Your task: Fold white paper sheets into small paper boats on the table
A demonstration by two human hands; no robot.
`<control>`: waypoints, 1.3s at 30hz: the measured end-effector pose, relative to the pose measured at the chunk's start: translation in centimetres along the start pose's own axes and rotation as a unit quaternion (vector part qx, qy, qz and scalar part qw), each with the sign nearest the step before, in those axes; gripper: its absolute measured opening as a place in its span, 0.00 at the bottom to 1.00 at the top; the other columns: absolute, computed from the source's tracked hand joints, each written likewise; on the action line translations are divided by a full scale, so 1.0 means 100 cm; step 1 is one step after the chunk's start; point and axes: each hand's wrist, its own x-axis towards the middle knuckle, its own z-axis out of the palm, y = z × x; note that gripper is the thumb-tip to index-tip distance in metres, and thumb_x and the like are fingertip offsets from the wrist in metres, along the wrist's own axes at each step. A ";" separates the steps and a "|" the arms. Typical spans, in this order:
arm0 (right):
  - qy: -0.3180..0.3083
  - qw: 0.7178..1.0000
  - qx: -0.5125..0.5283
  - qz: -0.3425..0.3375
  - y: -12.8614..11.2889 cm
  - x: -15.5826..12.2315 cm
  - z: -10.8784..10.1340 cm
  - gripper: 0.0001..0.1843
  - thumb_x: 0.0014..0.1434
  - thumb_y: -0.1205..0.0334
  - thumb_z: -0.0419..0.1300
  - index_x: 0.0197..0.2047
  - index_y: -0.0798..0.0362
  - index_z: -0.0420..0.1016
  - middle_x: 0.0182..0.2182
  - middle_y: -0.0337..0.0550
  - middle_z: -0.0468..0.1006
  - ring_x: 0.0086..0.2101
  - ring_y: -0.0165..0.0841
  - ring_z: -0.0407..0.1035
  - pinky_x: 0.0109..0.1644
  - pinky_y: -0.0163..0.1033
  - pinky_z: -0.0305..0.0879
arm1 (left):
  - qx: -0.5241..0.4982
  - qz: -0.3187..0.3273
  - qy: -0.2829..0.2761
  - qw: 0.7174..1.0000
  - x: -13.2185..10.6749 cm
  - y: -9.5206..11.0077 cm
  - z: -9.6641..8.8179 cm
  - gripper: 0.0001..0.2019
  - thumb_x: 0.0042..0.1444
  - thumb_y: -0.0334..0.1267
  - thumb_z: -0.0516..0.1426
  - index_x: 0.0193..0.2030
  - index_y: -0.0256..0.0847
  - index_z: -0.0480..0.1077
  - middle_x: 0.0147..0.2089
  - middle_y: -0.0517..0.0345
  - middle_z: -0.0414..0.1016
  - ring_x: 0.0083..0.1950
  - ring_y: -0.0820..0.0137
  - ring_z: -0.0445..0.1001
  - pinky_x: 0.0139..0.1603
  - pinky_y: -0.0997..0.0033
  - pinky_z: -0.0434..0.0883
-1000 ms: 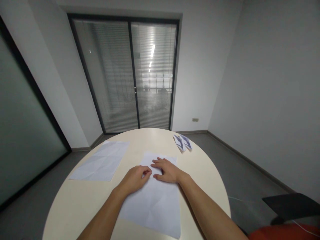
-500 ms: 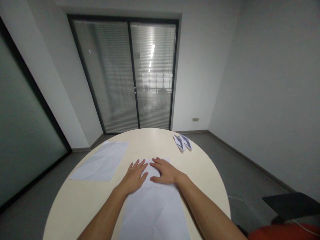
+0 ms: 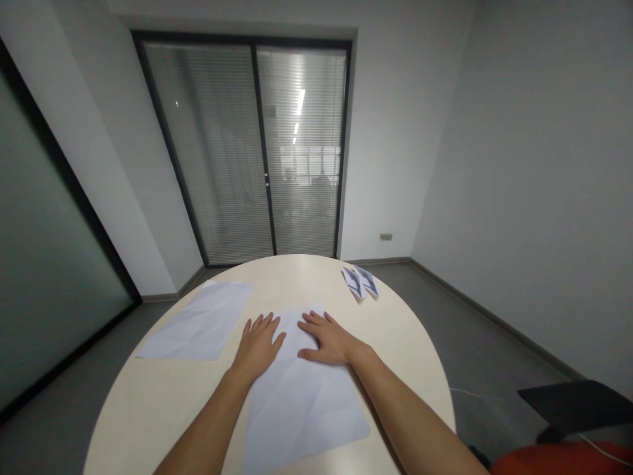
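White creased sheet (image 3: 301, 402) on a round cream table (image 3: 138, 402)

The left hand (image 3: 257, 343) lies palm down over its left edge, fingers fanned; the right hand (image 3: 330, 338) spreads across its upper right. Neither grips anything. A second sheet (image 3: 202, 323) (also white, also creased) lies further left; printed paper pieces (image 3: 353, 282) sit near the far right rim.

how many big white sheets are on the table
2. One sheet lies under the left hand and right hand; the other sheet lies near the left edge of the table. Any sheet stacked beneath either would be hidden.
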 end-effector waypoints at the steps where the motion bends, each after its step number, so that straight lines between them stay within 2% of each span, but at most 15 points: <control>1: -0.009 1.000 0.006 -0.003 -0.001 0.000 0.000 0.49 0.58 0.29 0.57 0.74 0.47 0.56 0.73 0.55 0.50 0.72 0.51 0.44 0.73 0.63 0.35 | 0.001 0.003 0.013 1.000 0.000 0.000 -0.001 0.24 0.68 0.46 0.48 0.67 0.43 0.67 0.72 0.48 0.64 0.73 0.53 0.60 0.74 0.44 0.50; 3: -0.014 1.000 0.008 0.009 -0.002 0.000 0.000 0.50 0.57 0.28 0.58 0.74 0.46 0.56 0.73 0.54 0.50 0.72 0.52 0.43 0.73 0.64 0.34 | -0.009 0.018 0.028 0.999 -0.002 0.002 -0.006 0.22 0.68 0.44 0.49 0.65 0.43 0.68 0.70 0.48 0.67 0.71 0.56 0.63 0.74 0.46 0.51; 6: 0.000 0.999 -0.003 0.049 0.000 0.002 -0.002 0.49 0.57 0.28 0.57 0.73 0.46 0.57 0.73 0.56 0.50 0.72 0.55 0.42 0.72 0.66 0.35 | -0.045 0.053 0.008 0.998 -0.006 0.011 -0.011 0.24 0.67 0.46 0.51 0.66 0.41 0.68 0.71 0.47 0.65 0.72 0.57 0.63 0.74 0.48 0.53; 10: 0.051 0.995 -0.031 0.084 0.007 0.003 -0.006 0.38 0.63 0.35 0.56 0.69 0.47 0.65 0.72 0.56 0.55 0.71 0.56 0.44 0.71 0.67 0.40 | -0.074 0.090 -0.049 0.992 -0.011 0.020 -0.011 0.28 0.66 0.52 0.52 0.69 0.43 0.65 0.74 0.48 0.59 0.75 0.53 0.56 0.74 0.47 0.53; 12: 0.068 0.993 -0.043 0.085 0.009 0.003 -0.007 0.30 0.67 0.42 0.55 0.66 0.46 0.70 0.71 0.55 0.58 0.70 0.54 0.47 0.70 0.65 0.43 | -0.070 0.089 -0.066 0.991 -0.011 0.021 -0.008 0.29 0.66 0.53 0.51 0.70 0.45 0.63 0.75 0.49 0.56 0.76 0.52 0.52 0.74 0.45 0.52; 15: 0.082 0.992 -0.051 0.081 0.010 0.005 -0.005 0.24 0.69 0.49 0.53 0.63 0.45 0.73 0.69 0.53 0.61 0.70 0.52 0.50 0.70 0.64 0.45 | -0.053 0.069 -0.070 0.994 -0.009 0.019 -0.007 0.28 0.67 0.53 0.49 0.71 0.47 0.62 0.76 0.52 0.54 0.77 0.51 0.50 0.74 0.43 0.51; 21: 0.094 0.992 -0.061 0.056 0.008 0.007 -0.003 0.22 0.69 0.55 0.52 0.62 0.47 0.75 0.68 0.52 0.64 0.68 0.50 0.54 0.70 0.62 0.48 | -0.030 0.041 -0.058 0.997 -0.008 0.018 -0.008 0.29 0.67 0.55 0.48 0.71 0.47 0.62 0.76 0.50 0.55 0.76 0.51 0.52 0.74 0.42 0.49; 24: 0.071 0.997 -0.041 0.007 0.005 0.004 -0.005 0.24 0.67 0.52 0.55 0.63 0.47 0.74 0.69 0.52 0.63 0.69 0.51 0.53 0.70 0.63 0.47 | -0.018 0.021 -0.049 0.998 -0.007 0.017 -0.007 0.29 0.67 0.55 0.48 0.71 0.45 0.62 0.76 0.48 0.55 0.76 0.50 0.53 0.74 0.42 0.49; 27: 0.028 0.999 -0.014 -0.029 0.000 0.002 -0.006 0.31 0.64 0.43 0.59 0.67 0.46 0.69 0.69 0.53 0.62 0.68 0.51 0.54 0.70 0.64 0.46 | -0.011 -0.004 -0.036 0.999 -0.005 0.015 -0.006 0.30 0.67 0.55 0.49 0.70 0.41 0.63 0.75 0.45 0.56 0.76 0.48 0.53 0.73 0.42 0.50; 31: 0.010 1.000 -0.003 -0.012 -0.004 0.002 -0.006 0.35 0.65 0.40 0.56 0.70 0.45 0.64 0.70 0.53 0.59 0.69 0.52 0.52 0.71 0.64 0.44 | -0.018 0.002 -0.017 1.000 -0.005 0.012 -0.005 0.28 0.68 0.52 0.49 0.68 0.39 0.66 0.74 0.42 0.59 0.74 0.50 0.57 0.74 0.43 0.51; 34: 0.019 1.000 -0.005 0.018 -0.001 0.002 -0.006 0.35 0.66 0.39 0.55 0.70 0.45 0.64 0.71 0.54 0.58 0.70 0.52 0.50 0.71 0.66 0.42 | -0.046 0.045 -0.020 0.998 -0.007 0.013 -0.006 0.27 0.68 0.51 0.49 0.68 0.41 0.67 0.74 0.45 0.59 0.74 0.52 0.57 0.74 0.45 0.52; 39: 0.052 0.997 -0.028 0.058 0.012 0.006 -0.004 0.33 0.66 0.37 0.55 0.68 0.44 0.68 0.70 0.55 0.60 0.69 0.55 0.51 0.69 0.69 0.43 | -0.120 0.169 -0.076 0.975 -0.014 0.021 -0.011 0.29 0.64 0.52 0.55 0.70 0.47 0.63 0.75 0.51 0.56 0.76 0.56 0.53 0.75 0.48 0.52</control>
